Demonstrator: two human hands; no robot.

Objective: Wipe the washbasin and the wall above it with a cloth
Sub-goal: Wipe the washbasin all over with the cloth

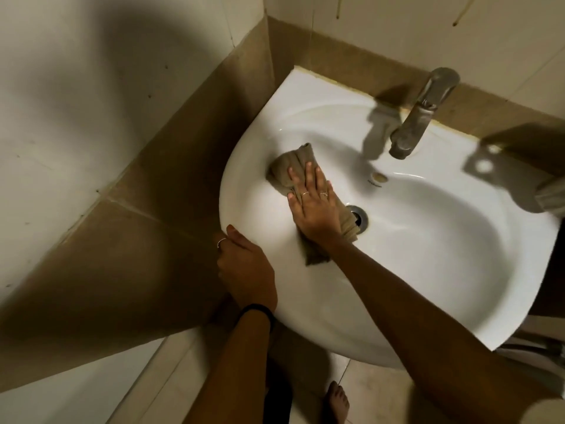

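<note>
A white washbasin (443, 270) fills the middle of the head view, fixed in a tiled corner. A beige cloth (290, 166) lies crumpled on the bowl's left inner slope. My right hand (315, 206) presses flat on the cloth with straight, spread fingers, just left of the drain (359, 217). My left hand (244, 270) grips the basin's left outer rim, thumb on top and fingers curled under the edge. The wall above the basin (382, 32) is pale tile with a brown tile band and a few dark drip marks.
A dull metal tap (422, 114) stands at the basin's back edge, spout over the bowl. The side wall (91, 117) runs close along the left. A grey object (553, 194) sits on the basin's right rim. A bare foot (336, 402) stands on the floor below.
</note>
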